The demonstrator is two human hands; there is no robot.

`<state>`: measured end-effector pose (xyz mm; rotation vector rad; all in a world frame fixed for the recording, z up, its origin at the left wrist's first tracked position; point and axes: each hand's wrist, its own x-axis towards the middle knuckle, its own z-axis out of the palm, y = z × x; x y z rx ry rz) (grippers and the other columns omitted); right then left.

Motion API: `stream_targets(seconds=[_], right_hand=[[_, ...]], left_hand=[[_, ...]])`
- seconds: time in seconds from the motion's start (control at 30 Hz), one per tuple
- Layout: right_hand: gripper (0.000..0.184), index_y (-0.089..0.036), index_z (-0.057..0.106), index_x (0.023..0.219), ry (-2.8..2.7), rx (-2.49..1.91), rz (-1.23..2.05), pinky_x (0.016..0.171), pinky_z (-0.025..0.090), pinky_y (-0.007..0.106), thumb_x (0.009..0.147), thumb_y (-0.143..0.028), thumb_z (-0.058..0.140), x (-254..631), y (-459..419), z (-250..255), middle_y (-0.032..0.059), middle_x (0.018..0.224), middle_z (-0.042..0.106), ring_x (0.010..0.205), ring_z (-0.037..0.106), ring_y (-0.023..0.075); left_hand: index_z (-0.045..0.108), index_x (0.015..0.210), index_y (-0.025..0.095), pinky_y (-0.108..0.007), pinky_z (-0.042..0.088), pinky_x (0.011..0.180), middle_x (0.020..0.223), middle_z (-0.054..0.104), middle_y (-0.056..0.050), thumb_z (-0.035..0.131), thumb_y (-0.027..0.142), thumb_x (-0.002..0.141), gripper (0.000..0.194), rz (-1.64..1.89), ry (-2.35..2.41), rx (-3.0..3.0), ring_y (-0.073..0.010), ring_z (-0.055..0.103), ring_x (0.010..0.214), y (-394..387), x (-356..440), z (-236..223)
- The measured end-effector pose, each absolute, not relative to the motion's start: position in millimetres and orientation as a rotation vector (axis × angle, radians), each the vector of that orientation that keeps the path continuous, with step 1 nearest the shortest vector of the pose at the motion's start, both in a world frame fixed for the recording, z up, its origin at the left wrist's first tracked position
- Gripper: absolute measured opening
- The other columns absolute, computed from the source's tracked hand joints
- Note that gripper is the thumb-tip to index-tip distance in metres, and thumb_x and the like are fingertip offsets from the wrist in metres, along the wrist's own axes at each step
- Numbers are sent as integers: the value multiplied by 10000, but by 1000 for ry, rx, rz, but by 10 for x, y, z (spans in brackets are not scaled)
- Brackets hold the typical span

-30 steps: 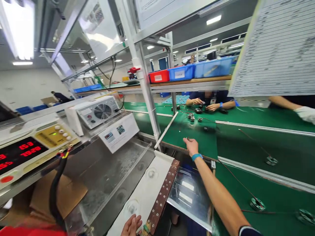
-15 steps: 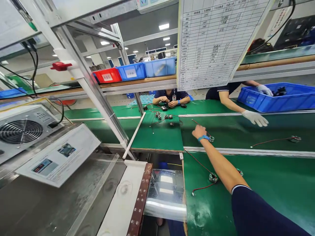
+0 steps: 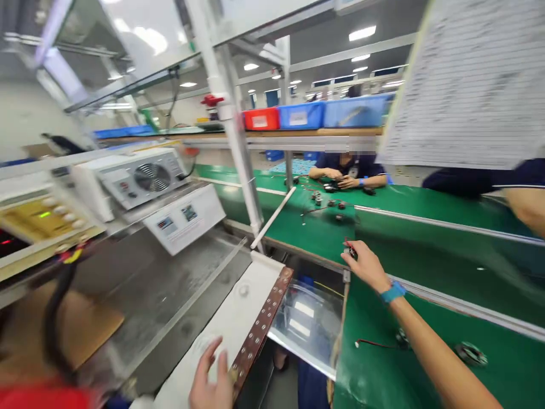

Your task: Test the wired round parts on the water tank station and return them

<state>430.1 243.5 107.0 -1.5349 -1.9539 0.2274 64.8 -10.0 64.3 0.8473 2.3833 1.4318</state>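
R hand (image 3: pixel 368 267) was closed in a pinch on a small wired component (image 3: pixel 352 251), dark w/ a red lead, at the near R corner of the far green tabletop (image 3: pixel 293 227); its exact shape was lost to blur. Half a sec. earlier this hand had been out over the dark green belt (image 3: pixel 426 244), beside a wired ring; now it was drawn back and no ring showed at that spot, so the held pc. was prob. that one, i.e. the pickup looked done. L hand (image 3: pixel 210 378), out of view half a sec. earlier, was in at bottom, open, fingers bent & apart w/ nothing visible between, over the white strip (image 3: pixel 232 307) next to the brown strip (image 3: pixel 264 318); contact: couldn't tell.

Materials: tabletops smooth, semi-gloss; alu. rail (image 3: pixel 468 312) straight, along the belt's near edge. Brown strip rigid-looking, w/ rows of bright round eyelets; white strip flat, matte. Clear plastic sheet (image 3: pixel 304 318) glossy, w/ lamp reflections. On the near green tabletop (image 3: pixel 366 375), toward its far edge: an open ring part (image 3: pixel 470 353), plus a second ring part (image 3: pixel 402 338) partly behind the R forearm (image 3: pixel 438 352), its thin red lead ending in a white plug (image 3: pixel 356 344).
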Motion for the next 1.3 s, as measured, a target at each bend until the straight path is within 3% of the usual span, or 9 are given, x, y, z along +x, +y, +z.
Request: stream_targets(seconds=[0.07, 0.17, 0.27, 0.37, 0.5, 0.67, 0.93, 1.1, 1.3], right_hand=[[310, -212, 570, 1203, -2199, -1093, 421, 950, 443, 367, 920, -336, 552, 3625, 2111, 1317, 120, 1196, 574, 1098, 560, 261], [362, -215, 515, 1287, -2461, -368, 789, 942, 450, 361, 942, -318, 555, 2676, 1626, 1525, 117, 1198, 578, 1085, 557, 242], [383, -205, 506, 1275, -2527, 7, 960, 903, 454, 337, 908, -237, 609, 1819, 1334, 1382, 98, 1144, 600, 1025, 565, 216], [328, -184, 564, 1142, -2613, -16, 916, 861, 445, 328, 833, -139, 666, 1049, 1244, 958, 76, 1054, 624, 964, 568, 212], [342, -155, 612, 1042, -2843, -90, 854, 862, 424, 322, 735, -19, 675, 338, 1223, 364, 77, 1032, 647, 968, 577, 223], [379, -179, 639, 1084, -2890, -74, 914, 918, 396, 339, 733, -36, 647, 118, 1197, -96, 74, 1097, 658, 1024, 575, 233], [376, -211, 677, 1084, -2880, 67, 972, 935, 384, 334, 767, -40, 567, 167, 1285, -375, 54, 1087, 674, 1002, 582, 209], [417, -193, 639, 1185, -2947, -60, 871, 905, 394, 312, 776, -116, 625, 146, 1298, -412, 97, 1143, 637, 1060, 555, 237], [196, -168, 689, 988, -3039, -80, 761, 885, 384, 300, 795, -150, 661, 136, 1302, -346, 86, 981, 656, 953, 576, 226]], left_hand=[[594, 1246, 248, -460, 401, 1106, 1358, 602, -93, 536, 396, 859, 418, 1587, 2308, 1282, -305, 519, 1292, -97, 880, 985], [444, 1400, 214, -503, 305, 1160, 1511, 439, -114, 535, 261, 900, 510, 1521, 2395, 1768, -289, 318, 1440, -117, 1006, 1300], [509, 1335, 186, -532, 323, 1121, 1368, 586, -143, 521, 234, 903, 435, 1186, 2599, 1736, -311, 457, 1345, -330, 834, 1312], [634, 1091, 203, -416, 483, 887, 1005, 742, -103, 435, 244, 924, 263, 947, 2672, 1260, -271, 685, 972, -743, 571, 1137], [639, 969, 211, -307, 451, 648, 725, 707, -48, 447, 340, 904, 241, 1011, 2485, 726, -230, 675, 702, -1299, 403, 832], [631, 891, 176, -283, 411, 547, 515, 571, 24, 577, 727, 725, 578, 1396, 1917, 394, -175, 569, 480, -1707, 535, 451], [585, 824, 155, -216, 318, 493, 521, 614, 13, 634, 692, 734, 547, 1394, 1402, 291, -127, 595, 461, -1507, 853, 378], [575, 844, 152, -234, 431, 547, 616, 661, -22, 664, 587, 779, 450, 1472, 1313, 277, -162, 666, 573, -1132, 884, 734], [566, 903, 151, -212, 492, 526, 754, 684, -50, 721, 481, 773, 387, 1480, 1217, 272, -170, 699, 667, -870, 829, 1040]])
